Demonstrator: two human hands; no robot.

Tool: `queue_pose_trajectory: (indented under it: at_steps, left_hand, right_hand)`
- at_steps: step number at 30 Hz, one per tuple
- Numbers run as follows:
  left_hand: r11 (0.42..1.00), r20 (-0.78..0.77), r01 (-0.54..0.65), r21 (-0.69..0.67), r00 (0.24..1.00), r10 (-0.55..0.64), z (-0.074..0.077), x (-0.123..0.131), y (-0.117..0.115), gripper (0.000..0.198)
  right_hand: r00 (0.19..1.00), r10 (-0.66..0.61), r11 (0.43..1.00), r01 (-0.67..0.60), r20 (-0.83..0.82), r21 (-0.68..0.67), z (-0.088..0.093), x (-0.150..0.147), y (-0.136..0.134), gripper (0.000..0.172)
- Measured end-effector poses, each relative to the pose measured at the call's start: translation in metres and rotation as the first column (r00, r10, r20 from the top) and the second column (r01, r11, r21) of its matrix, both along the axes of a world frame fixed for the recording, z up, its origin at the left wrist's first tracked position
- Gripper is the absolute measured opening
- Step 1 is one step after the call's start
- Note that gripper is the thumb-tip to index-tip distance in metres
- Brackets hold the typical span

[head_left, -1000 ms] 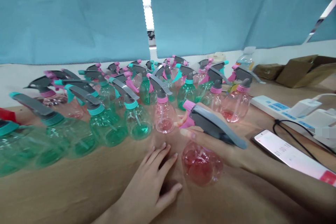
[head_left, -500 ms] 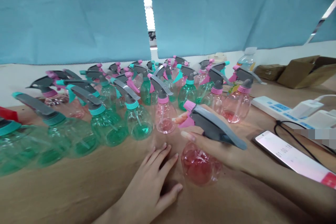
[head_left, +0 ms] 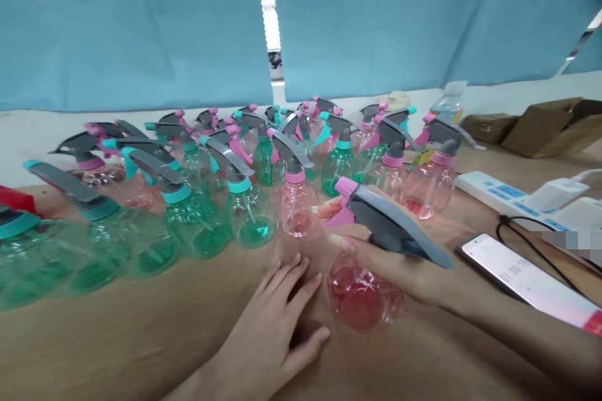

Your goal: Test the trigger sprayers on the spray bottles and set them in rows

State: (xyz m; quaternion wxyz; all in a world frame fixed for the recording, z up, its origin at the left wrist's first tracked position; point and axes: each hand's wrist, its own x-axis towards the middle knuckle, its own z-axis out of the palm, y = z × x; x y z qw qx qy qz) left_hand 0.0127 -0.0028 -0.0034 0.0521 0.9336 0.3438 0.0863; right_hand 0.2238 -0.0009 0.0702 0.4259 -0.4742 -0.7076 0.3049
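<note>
My right hand is wrapped round the neck of a pink spray bottle with a grey trigger head and pink nozzle. One finger lies on the trigger. The bottle stands on the brown table close in front of me. My left hand lies flat on the table just left of the bottle, fingers spread, holding nothing. Behind them stand several green and pink spray bottles in rows.
A phone with a lit screen lies at the right, with a black cable, a white power strip and chargers behind it. Cardboard boxes sit far right. Blue curtains hang behind. A red object shows at the left edge.
The view has shifted a little; my right hand and the pink bottle have edged slightly right. My left hand stays flat on the table.
</note>
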Motion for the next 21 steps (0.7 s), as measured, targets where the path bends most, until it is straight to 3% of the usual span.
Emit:
queue_pose_trajectory:
  at_steps: [11,16,21]
  left_hand:
    - [1.0,0.007,0.006,-0.007,1.0,-0.006,0.0008,0.0009,-0.0013,0.053]
    - [1.0,-0.003,0.012,-0.007,1.0,-0.012,0.0,0.0008,-0.0006,0.054]
    - [1.0,-0.013,0.007,-0.009,1.0,-0.007,0.0001,0.001,-0.001,0.054]
  right_hand:
    - [0.997,-0.041,0.999,0.04,0.058,0.015,-0.0014,0.0,-0.0025,0.028]
    - [0.999,0.02,0.999,-0.02,0.025,-0.027,0.0006,-0.0004,-0.0016,0.027]
    - [0.994,-0.082,0.989,0.072,0.071,0.132,0.0015,0.0003,-0.0018,0.022]
